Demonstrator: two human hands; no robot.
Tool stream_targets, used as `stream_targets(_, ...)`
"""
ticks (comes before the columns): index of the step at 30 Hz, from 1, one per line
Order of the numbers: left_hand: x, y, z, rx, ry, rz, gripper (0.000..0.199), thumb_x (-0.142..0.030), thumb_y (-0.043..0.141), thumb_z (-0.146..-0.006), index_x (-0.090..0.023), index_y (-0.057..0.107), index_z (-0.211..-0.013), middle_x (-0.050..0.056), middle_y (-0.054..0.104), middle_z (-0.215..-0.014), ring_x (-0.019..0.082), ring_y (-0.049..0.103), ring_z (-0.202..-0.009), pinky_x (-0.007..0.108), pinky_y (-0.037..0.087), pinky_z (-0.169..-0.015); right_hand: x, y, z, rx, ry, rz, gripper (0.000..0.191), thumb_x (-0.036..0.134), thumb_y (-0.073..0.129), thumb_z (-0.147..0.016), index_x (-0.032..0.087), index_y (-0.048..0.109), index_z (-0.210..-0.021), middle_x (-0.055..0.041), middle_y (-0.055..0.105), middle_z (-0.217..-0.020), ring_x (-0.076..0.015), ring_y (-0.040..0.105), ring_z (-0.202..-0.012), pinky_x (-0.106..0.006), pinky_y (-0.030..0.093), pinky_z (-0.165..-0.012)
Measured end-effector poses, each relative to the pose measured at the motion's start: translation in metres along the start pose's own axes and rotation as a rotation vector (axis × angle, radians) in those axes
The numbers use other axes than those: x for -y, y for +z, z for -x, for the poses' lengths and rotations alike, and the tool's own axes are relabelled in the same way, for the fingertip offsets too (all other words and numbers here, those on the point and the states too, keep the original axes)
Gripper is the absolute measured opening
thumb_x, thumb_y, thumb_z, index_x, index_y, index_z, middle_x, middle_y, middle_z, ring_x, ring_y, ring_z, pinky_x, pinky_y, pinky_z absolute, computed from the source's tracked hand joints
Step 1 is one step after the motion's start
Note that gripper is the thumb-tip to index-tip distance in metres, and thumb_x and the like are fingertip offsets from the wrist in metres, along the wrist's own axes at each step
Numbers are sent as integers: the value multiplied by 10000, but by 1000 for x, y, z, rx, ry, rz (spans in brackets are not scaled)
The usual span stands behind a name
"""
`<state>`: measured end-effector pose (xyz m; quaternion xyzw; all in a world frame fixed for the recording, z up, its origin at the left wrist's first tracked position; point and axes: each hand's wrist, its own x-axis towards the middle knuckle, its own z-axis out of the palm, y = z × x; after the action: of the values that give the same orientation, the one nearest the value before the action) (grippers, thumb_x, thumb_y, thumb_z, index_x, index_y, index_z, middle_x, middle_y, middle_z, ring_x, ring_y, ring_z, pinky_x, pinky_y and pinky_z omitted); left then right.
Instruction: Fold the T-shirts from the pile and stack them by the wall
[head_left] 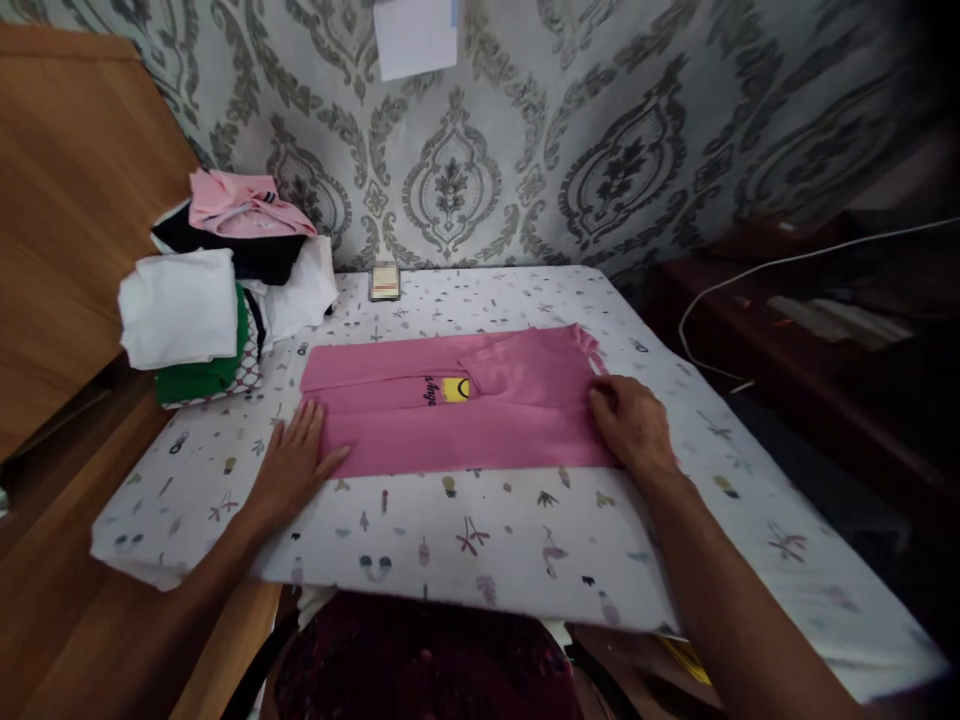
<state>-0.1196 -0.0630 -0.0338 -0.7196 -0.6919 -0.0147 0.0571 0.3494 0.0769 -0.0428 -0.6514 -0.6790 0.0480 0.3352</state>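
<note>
A pink T-shirt (420, 437) lies on the table with its sides turned inward into a long strip. A yellow patch and dark lettering show in the gap between the turned-in sides, and a sleeve lies over the right half. My left hand (298, 452) rests flat at the shirt's left end, fingers stretched and thumb apart. At the opposite end, near the collar, my right hand (634, 425) has its fingers curled in and closed on the shirt's edge; the fingertips are partly hidden.
The table has a white patterned cover (480, 535). Folded clothes in white (180, 305), green and black, with a pink garment (247, 205) on top, are piled at the back left. A small card-like item (385, 282) lies near the wall. A white cable (712, 285) hangs at right.
</note>
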Motion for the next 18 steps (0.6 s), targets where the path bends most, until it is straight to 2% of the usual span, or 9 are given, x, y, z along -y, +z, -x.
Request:
stream_targets(3,0,-4,5,27,44,-44,601,-420,320,-961,-149,427,-1487,174,366,-1589,330,251,-1505,581,317,-1137,-3,-5,-2,-41,144,-195,332,347,490,-813,178,694,-1014,-106,732,-946,-254,667,-850,-414,523,-834)
stream_targets(6,-6,-11,0,46,140,-121,500,-260,302,-906,-248,637,-1277,132,480,-1521,363,351,-1452,654,330,-1075,-12,-16,-8,-150,344,-434,353,289,433,-811,152,672,-1031,-102,734,-922,-219,686,-830,-343,541,-756)
stream_targets(8,-11,-17,-11,8,133,-138,515,-283,247,-913,-235,646,-1235,135,552,-1450,355,476,-1354,622,375,-1044,-21,-26,-11,-230,447,-472,366,245,410,-795,147,666,-1036,-96,732,-912,-204,690,-825,-312,539,-719)
stream_targets(10,-14,-22,-24,-31,108,-129,562,-353,182,-931,-187,630,-1225,164,629,-1321,345,593,-1180,544,441,-990,-28,-36,-11,-242,499,-382,361,227,430,-782,148,679,-1030,-84,731,-878,-202,682,-787,-304,529,-697)
stream_targets(11,-13,-24,-31,-44,104,-118,577,-386,164,-931,-179,629,-1203,165,662,-1239,342,621,-1095,511,463,-960,-30,-40,-10,-213,511,-306,344,225,455,-778,151,692,-1016,-76,729,-849,-204,674,-765,-306,521,-694)
stream_targets(13,-5,-23,-43,-37,121,-70,541,-448,185,-916,-232,637,-1120,112,702,-1088,340,634,-985,483,478,-914,-30,-47,-6,-108,510,-148,280,231,525,-770,170,720,-961,-60,724,-806,-212,658,-750,-315,504,-700)
stream_targets(15,11,-19,-50,-4,135,5,445,-503,241,-893,-310,625,-1010,32,720,-988,337,632,-964,481,472,-908,-26,-51,-4,14,479,-37,194,256,604,-762,198,735,-893,-50,728,-814,-217,651,-787,-314,487,-714)
stream_targets(18,36,-9,-52,69,108,82,382,-574,290,-883,-331,585,-890,-10,719,-851,341,629,-918,496,462,-895,-24,-55,-1,130,403,9,144,285,664,-764,216,742,-863,-39,733,-850,-199,642,-804,-298,471,-721)
